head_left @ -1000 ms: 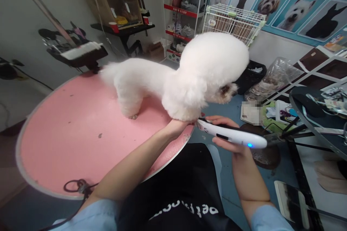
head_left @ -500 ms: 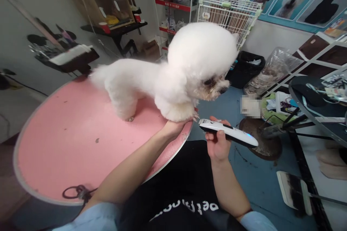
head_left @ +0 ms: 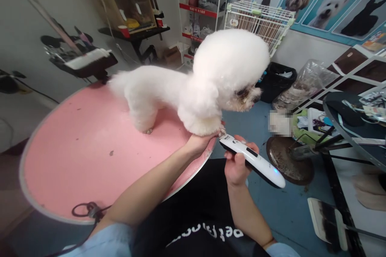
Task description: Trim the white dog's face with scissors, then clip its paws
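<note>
A fluffy white dog point(head_left: 169, 88) with a large rounded head of fur stands on the round pink table point(head_left: 90, 160), facing right. My left hand point(head_left: 202, 141) is closed around its front leg near the paw, with most of the fingers hidden under the fur. In my right hand point(head_left: 239, 164) is a white and black hair clipper point(head_left: 253, 158) with a blue light near its back end. The clipper's blade end is at the front paw point(head_left: 222, 131), very close to it or touching; I cannot tell which.
A cord loop with a clamp point(head_left: 92, 210) lies at the table's near left edge. A tool tray point(head_left: 87, 62) stands beyond the far left rim. Rightward are a black bin point(head_left: 277, 82), a dark round stand point(head_left: 356, 116) and a dustpan point(head_left: 327, 223) on the floor.
The clipper has tilted more steeply, its back end dropping and its blade end coming up to the paw. My left hand keeps its hold on the leg. The whole view has shifted slightly.
</note>
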Available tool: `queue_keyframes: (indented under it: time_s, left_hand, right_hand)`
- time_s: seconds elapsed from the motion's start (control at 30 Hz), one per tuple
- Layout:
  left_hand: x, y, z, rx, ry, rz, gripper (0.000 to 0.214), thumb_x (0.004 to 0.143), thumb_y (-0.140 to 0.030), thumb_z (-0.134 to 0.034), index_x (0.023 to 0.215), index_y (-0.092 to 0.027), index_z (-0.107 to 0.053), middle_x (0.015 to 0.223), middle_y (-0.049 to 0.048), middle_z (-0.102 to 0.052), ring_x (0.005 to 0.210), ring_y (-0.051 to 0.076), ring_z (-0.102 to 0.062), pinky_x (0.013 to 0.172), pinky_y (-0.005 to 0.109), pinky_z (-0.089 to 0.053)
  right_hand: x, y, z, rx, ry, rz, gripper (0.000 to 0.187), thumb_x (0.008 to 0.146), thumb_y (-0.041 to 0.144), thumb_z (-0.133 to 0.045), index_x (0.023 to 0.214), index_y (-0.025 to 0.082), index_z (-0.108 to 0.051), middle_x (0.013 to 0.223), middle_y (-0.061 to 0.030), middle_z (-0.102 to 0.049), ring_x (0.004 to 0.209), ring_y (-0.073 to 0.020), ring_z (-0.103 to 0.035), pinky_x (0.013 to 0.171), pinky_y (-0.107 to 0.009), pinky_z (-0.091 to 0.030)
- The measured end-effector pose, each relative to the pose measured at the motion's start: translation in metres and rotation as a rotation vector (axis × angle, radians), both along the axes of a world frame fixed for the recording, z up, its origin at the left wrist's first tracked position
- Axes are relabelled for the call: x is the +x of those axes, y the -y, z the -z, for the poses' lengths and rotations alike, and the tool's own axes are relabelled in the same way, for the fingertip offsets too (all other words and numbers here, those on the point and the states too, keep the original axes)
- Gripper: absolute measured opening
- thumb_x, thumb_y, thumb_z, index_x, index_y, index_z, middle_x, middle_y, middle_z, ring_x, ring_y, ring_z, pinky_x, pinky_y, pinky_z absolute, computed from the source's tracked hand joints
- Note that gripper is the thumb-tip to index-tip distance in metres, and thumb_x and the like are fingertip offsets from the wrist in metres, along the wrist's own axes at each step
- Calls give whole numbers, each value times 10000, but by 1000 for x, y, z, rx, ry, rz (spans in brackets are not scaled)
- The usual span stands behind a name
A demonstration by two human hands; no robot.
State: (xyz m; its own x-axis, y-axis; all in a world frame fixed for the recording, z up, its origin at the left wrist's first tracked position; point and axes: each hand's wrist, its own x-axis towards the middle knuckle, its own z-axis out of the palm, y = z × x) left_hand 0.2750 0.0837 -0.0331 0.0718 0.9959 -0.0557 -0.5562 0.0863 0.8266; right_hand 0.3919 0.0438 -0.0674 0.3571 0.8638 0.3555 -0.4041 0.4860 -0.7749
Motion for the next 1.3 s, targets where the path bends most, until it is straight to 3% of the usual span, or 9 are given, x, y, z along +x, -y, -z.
queue_keyframes:
  time_s: [0.17, 0.3, 0.43, 0.63, 0.8, 1.0, 1.1, 1.23, 1.3]
  left_hand:
    - [1, 0, -3, 1, -16, -4, 439, 599, -399, -886, 917, -161, -699, 938, 57, -676, 854, 173, -590, 778, 316, -452]
    - [1, -1, -1, -1, -11, -51, 458, 568, -424, -902, 891, -167, -704, 919, 41, -675, 839, 154, -574, 741, 288, -431]
    - [2, -2, 1, -5, 5, -60, 431, 561, -404, -908, 864, -172, -706, 899, 32, -674, 837, 153, -579, 756, 290, -435]
    - [0, -3, 0, 16, 1, -26, 418, 580, -388, -896, 873, -174, -690, 875, 21, -670, 797, 144, -582, 778, 304, -447]
    - [1, -2, 0, 3, -2, -36, 409, 571, -376, -888, 862, -170, -688, 909, 33, -676, 856, 165, -590, 812, 320, -443]
    - [3, -1, -2, -18, -6, -43, 438, 544, -407, -901, 835, -155, -693, 842, 23, -670, 822, 152, -580, 819, 321, -439]
    - [4, -1, -3, 7, -21, -33, 431, 564, -427, -894, 818, -146, -689, 820, 28, -668, 829, 158, -586, 822, 329, -439]
    - [4, -1, -5, -4, -13, -41, 442, 536, -421, -908, 818, -151, -699, 846, 36, -687, 858, 170, -607, 847, 339, -448]
    - [4, 0, -6, -18, -15, -58, 449, 520, -398, -912, 842, -159, -710, 868, 38, -698, 892, 184, -621, 867, 346, -454]
  right_hand:
    - [-12, 4, -1, 16, -22, 57, 428, 788, 533, -739, 1094, 313, -536, 1195, -15, -678, 531, -74, -584, 591, -303, -567]
    - [-6, 4, 2, 18, 72, 90, 451, 852, 635, -604, 1160, 319, -508, 1382, -78, -584, 633, -121, -643, 631, -343, -581]
    - [11, -4, 0, -50, 58, -11, 304, 909, 570, -531, 1082, 320, -534, 1209, -33, -670, 511, -78, -542, 499, -257, -493]
    - [19, -14, -8, -274, -167, -176, 314, 852, 572, -603, 975, 283, -597, 1045, -12, -735, 470, -52, -486, 451, -208, -443]
    - [14, -12, -3, -166, -131, -150, 237, 871, 516, -592, 984, 308, -576, 1052, 20, -737, 468, -44, -513, 453, -190, -442]
    - [4, -9, -1, 30, 19, 3, 358, 789, 521, -690, 1021, 302, -528, 1147, -4, -695, 493, -60, -562, 501, -243, -508]
    - [5, -11, -5, 9, -34, -52, 366, 773, 531, -695, 1006, 293, -542, 1131, -4, -708, 481, -60, -561, 489, -241, -507]
    - [5, -14, -11, -128, -194, -85, 322, 770, 510, -690, 943, 271, -562, 1011, 4, -746, 433, -50, -512, 418, -195, -426]
    - [5, -14, -15, -191, -243, -99, 335, 757, 510, -710, 950, 268, -583, 1022, -8, -754, 459, -56, -532, 440, -197, -444]
